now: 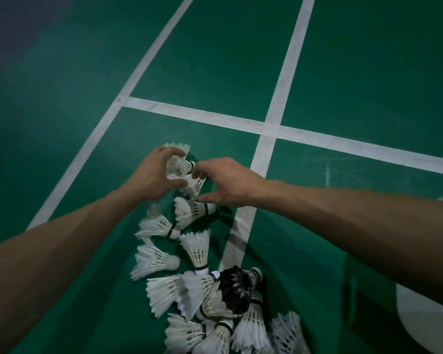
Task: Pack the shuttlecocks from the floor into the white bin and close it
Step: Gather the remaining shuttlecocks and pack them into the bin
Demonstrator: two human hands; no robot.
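Several white feather shuttlecocks lie in a loose row on the green court floor, from the far end [179, 149] down to a heap [205, 297] at the bottom edge. One dark-feathered shuttlecock [237, 284] lies in the heap. My left hand [155, 175] curls its fingers and thumb round a shuttlecock [178, 166] at the far end of the row. My right hand [223, 182] reaches in from the right, fingertips curled at the cork end of the same cluster [193, 186]. A white curved object [425, 310], perhaps the bin or its lid, shows at the lower right.
White court lines [274, 129] cross on the green floor beyond the hands. The floor to the left and far side holds no objects. A shadow falls over the floor at the lower right.
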